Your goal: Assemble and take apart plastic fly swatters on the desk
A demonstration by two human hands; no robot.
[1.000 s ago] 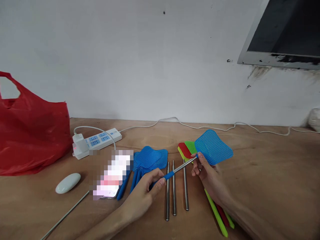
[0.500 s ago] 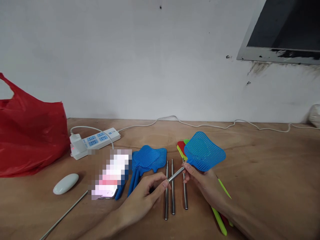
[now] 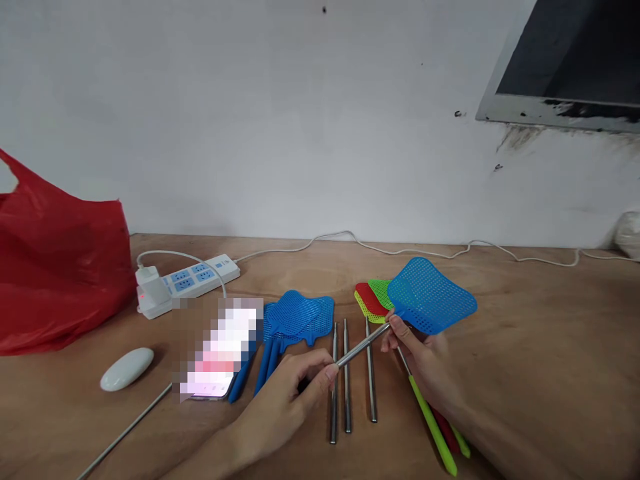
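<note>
My right hand (image 3: 417,353) pinches the neck of a blue fly swatter (image 3: 430,297), just below its mesh head, and holds it above the wooden table (image 3: 525,347). My left hand (image 3: 295,393) is closed on the lower end of the swatter's metal rod (image 3: 363,343); the handle is hidden in the fingers. Under the two hands lie three loose metal rods (image 3: 346,380) side by side. Red, green and yellow swatter heads (image 3: 373,299) lie stacked beneath the blue head, with their green and red handles (image 3: 435,427) running toward me.
A pile of blue swatters (image 3: 295,320) lies left of the rods, beside a phone (image 3: 215,357). A white mouse (image 3: 126,368), a power strip (image 3: 185,283) with a cable, and a red plastic bag (image 3: 55,273) sit at the left. Another thin rod (image 3: 125,433) lies near the front edge.
My hands first came together, then drew apart again: the blue head moved back to the right and the bare metal rod between them grew longer. The blue grip has slipped into my left hand.
</note>
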